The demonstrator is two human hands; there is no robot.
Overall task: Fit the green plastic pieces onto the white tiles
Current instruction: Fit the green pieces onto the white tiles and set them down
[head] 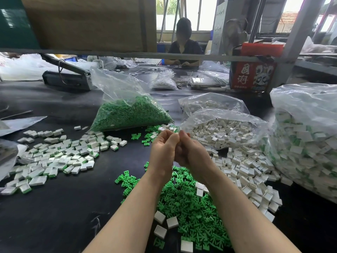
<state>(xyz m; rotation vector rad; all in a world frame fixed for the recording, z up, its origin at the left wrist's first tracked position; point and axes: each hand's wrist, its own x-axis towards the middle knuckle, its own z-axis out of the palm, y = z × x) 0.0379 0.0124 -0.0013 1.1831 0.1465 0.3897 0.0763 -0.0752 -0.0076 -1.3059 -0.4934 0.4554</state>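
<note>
My left hand (163, 149) and my right hand (191, 151) are raised together over the black table, fingertips pinched around a small piece that the fingers mostly hide; I cannot tell if it is a tile or a green piece. Loose green plastic pieces (189, 203) lie heaped under my forearms. Bare white tiles (244, 172) spread to the right. Tiles with green fitted on them (54, 154) lie scattered to the left.
A clear bag of green pieces (127, 112) stands behind my hands. Open bags of white tiles (224, 128) and of assembled tiles (308, 136) sit to the right. A red box (252, 75) and a seated person (184, 42) are beyond, under a low shelf.
</note>
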